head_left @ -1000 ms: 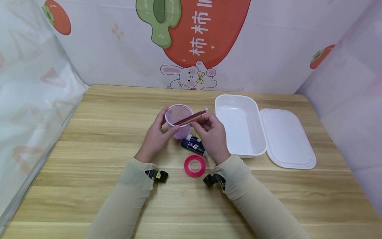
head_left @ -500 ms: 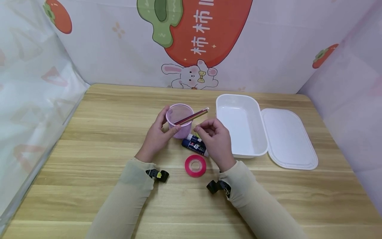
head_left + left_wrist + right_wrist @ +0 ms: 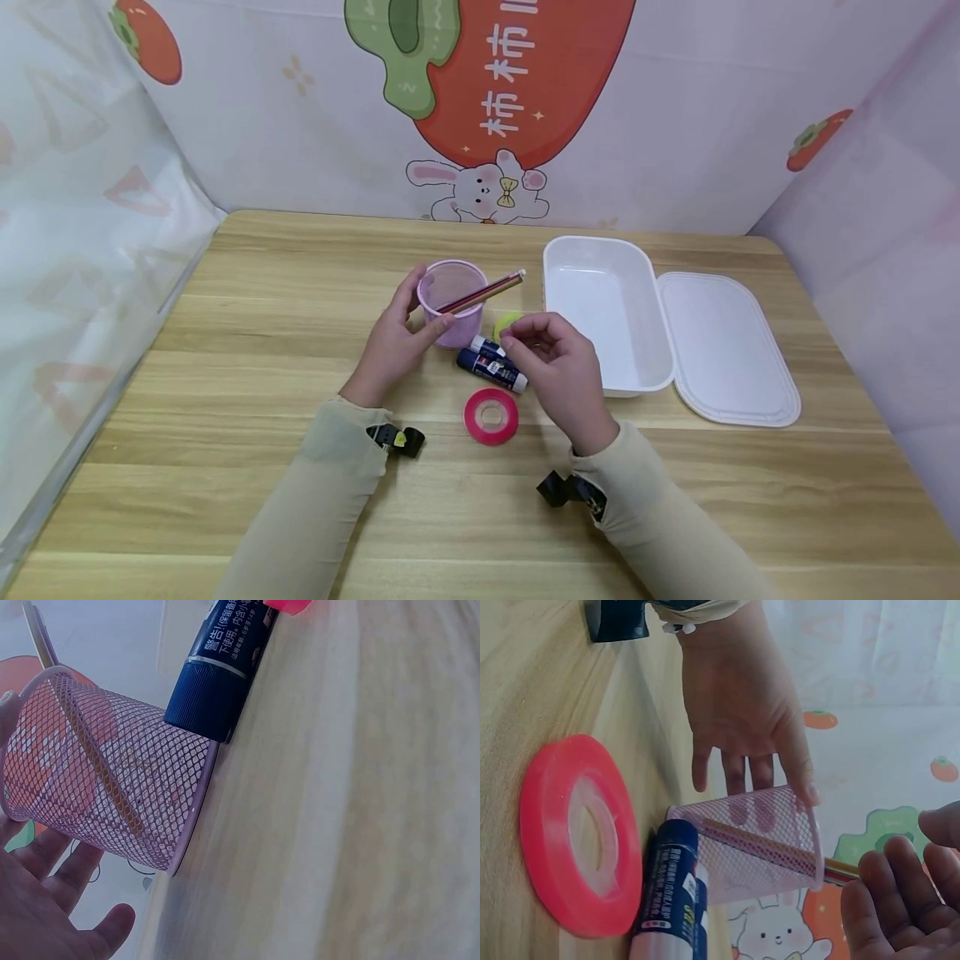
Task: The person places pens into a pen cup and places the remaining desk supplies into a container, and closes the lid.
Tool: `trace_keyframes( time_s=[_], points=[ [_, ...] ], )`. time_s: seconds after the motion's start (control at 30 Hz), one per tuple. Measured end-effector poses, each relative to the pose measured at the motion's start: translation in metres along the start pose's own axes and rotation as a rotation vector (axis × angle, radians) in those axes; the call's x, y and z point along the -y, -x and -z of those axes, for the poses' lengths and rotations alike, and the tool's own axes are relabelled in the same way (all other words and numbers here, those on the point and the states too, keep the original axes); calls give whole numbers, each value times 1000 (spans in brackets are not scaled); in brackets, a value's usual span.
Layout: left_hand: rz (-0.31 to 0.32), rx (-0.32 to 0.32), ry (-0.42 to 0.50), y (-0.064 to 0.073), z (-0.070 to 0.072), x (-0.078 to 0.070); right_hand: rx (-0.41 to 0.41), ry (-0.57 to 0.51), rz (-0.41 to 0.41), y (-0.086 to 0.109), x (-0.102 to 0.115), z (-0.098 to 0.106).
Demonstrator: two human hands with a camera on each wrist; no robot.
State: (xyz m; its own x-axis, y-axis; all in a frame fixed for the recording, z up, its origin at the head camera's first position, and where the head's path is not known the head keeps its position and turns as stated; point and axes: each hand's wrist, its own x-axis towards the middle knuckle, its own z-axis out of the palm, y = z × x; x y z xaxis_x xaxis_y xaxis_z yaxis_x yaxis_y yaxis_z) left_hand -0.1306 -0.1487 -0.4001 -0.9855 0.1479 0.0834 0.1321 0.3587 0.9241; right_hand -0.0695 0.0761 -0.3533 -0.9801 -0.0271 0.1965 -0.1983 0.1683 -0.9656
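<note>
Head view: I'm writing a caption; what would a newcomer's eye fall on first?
Probably the big red fruit print on the backdrop, behind the table. Next, the pink mesh cup in the left hand, with pencils leaning over its rim. Then the red tape roll, flat on the table near the glue sticks.

All the items are carried by a table (image 3: 150, 417) with a light wood-grain top, its boards marked by pale and darker streaks. Near its middle a lilac mesh cup (image 3: 461, 333) is stood upright on its base. Just in front of it, 2 dark-blue glue sticks are laid on their sides, a nearer one (image 3: 487, 367) and a farther one (image 3: 487, 346), set side by side. Nearer the person, a red tape roll (image 3: 473, 418) is laid flat. Beyond the sticks a yellow-green item (image 3: 506, 323) is seen, partly hidden. To the right, 1 white box (image 3: 607, 308) is placed open side up, with 1 white lid (image 3: 726, 350) laid flat just beside it.
</note>
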Motion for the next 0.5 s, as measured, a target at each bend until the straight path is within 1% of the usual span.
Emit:
trace_keyframes(
  time_s=[0.2, 0.5],
  points=[
    [9, -2, -7, 0, 0, 0, 32, 60, 41, 5, 9, 11],
    [8, 3, -7, 0, 0, 0, 36, 112, 82, 5, 12, 27]
  ],
)
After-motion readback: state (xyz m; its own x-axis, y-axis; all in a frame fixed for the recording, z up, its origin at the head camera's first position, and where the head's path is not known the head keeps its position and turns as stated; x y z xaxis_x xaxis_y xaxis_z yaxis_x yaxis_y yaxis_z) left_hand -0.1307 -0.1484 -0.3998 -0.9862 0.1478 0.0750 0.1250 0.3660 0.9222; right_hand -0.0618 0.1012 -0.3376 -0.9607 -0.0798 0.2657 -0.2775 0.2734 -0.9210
